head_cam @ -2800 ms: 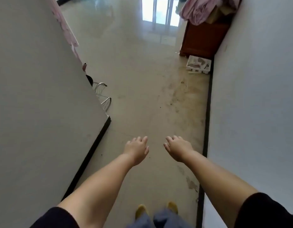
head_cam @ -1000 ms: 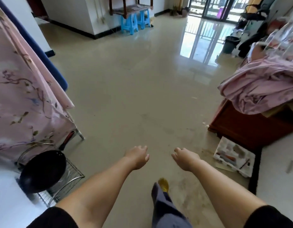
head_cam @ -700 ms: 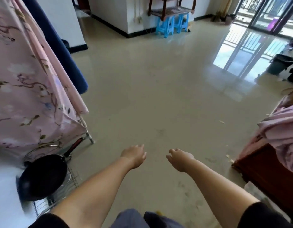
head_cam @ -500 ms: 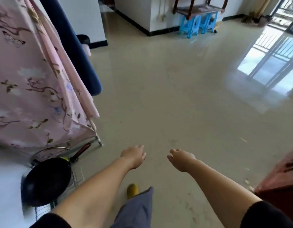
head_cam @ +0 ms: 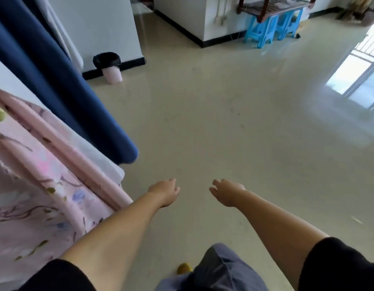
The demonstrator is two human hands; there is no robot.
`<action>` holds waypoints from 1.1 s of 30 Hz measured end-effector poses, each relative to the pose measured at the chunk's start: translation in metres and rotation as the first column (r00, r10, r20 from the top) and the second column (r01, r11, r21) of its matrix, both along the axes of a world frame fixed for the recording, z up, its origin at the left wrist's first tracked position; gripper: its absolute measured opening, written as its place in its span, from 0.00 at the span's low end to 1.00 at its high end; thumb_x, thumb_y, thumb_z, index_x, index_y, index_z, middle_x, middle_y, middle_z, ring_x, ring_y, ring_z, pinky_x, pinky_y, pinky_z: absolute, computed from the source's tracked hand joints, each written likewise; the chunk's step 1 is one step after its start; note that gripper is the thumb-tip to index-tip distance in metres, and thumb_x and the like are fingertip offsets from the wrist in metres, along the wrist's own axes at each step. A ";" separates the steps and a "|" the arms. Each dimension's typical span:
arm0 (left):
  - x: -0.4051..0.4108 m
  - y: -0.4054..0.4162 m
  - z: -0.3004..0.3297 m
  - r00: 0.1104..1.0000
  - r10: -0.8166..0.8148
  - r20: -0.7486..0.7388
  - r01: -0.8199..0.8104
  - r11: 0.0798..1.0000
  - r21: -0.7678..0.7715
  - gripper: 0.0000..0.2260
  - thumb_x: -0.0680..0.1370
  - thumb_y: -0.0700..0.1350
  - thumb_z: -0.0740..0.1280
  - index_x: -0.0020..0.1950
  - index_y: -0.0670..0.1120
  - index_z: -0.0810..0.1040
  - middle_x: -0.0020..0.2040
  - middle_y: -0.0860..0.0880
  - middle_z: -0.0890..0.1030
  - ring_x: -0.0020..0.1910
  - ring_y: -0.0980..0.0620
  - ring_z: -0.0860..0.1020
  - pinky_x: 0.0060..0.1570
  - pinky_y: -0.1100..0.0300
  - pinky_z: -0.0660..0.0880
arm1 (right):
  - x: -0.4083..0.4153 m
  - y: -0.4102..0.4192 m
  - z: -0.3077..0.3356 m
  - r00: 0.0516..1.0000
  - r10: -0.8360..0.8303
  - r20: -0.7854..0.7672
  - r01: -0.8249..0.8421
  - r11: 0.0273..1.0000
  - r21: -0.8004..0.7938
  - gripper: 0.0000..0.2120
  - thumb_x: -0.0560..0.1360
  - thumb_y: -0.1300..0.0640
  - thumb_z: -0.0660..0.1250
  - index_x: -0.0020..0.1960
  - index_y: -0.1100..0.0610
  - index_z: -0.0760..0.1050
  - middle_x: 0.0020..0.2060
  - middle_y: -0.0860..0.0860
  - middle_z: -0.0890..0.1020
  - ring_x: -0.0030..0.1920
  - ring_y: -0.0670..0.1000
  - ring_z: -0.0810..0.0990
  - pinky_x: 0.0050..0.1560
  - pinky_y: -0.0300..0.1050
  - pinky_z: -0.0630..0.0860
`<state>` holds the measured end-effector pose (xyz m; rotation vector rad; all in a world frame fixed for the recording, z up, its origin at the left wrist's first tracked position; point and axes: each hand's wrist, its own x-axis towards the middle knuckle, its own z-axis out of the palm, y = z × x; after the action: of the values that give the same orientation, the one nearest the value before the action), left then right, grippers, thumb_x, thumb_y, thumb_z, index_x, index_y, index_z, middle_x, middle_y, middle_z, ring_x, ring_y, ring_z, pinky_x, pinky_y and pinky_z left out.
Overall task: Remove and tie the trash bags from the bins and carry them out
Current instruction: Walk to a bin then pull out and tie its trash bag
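Since half a second ago the view has been swinging left: the black pan and wire rack have dropped out of sight, and a small pink plastic bin [head_cam: 113, 75] lined with a black trash bag [head_cam: 107, 59] is now showing at the far left of the glossy beige tiled floor [head_cam: 224, 122]. It is standing at the foot of a white wall [head_cam: 93, 24], against the black skirting, just beyond a hanging navy-blue curtain [head_cam: 56, 85], and well apart from both hands. The bag's rim is folded over the bin's top.

Both bare arms are reaching forward over the floor at the lower middle. The left hand [head_cam: 164, 191] is hanging palm-down with fingers loosely curled, holding nothing. The right hand [head_cam: 226, 192] is likewise relaxed, fingers slightly bent and empty.

A pink floral cloth [head_cam: 39, 196] is draping along the left edge beside the left forearm. Two bright blue plastic stools [head_cam: 270, 30] are standing at the far side of the floor beneath a dark wooden bench [head_cam: 272, 5]. A grey trouser leg [head_cam: 219, 269] and a yellow slipper toe [head_cam: 184, 268] are showing at the bottom edge.
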<state>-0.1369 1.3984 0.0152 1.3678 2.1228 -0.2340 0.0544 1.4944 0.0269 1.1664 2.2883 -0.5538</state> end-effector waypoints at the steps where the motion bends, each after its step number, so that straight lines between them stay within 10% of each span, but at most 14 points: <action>1: -0.012 0.017 0.000 1.000 0.010 0.005 -0.010 1.000 0.002 0.20 0.81 0.52 0.51 0.70 0.44 0.65 0.70 0.43 0.71 0.66 0.41 0.71 0.63 0.50 0.69 | -0.013 0.019 -0.001 1.000 0.006 0.005 -0.006 1.000 0.002 0.23 0.81 0.45 0.46 0.72 0.56 0.61 0.67 0.56 0.71 0.63 0.59 0.74 0.59 0.54 0.73; 24: -0.354 0.416 -0.015 0.894 0.443 0.064 -0.446 0.894 0.033 0.21 0.81 0.53 0.51 0.70 0.45 0.64 0.68 0.42 0.71 0.64 0.42 0.72 0.60 0.50 0.72 | -0.397 0.498 -0.013 0.893 0.445 0.070 -0.447 0.894 0.009 0.20 0.83 0.53 0.47 0.72 0.57 0.62 0.69 0.58 0.67 0.67 0.60 0.69 0.65 0.56 0.69; 33: -0.547 0.559 0.006 0.906 0.421 0.035 -0.423 0.905 0.056 0.20 0.80 0.51 0.52 0.68 0.44 0.66 0.68 0.42 0.72 0.64 0.41 0.72 0.61 0.51 0.71 | -0.592 0.627 -0.007 0.930 0.367 0.012 -0.367 0.930 0.002 0.21 0.82 0.50 0.48 0.71 0.56 0.62 0.67 0.57 0.71 0.65 0.59 0.72 0.63 0.55 0.71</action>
<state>-0.6844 1.9572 0.0217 0.9009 2.3597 0.0242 -0.5372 2.1218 0.0203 0.7096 2.4168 -0.3955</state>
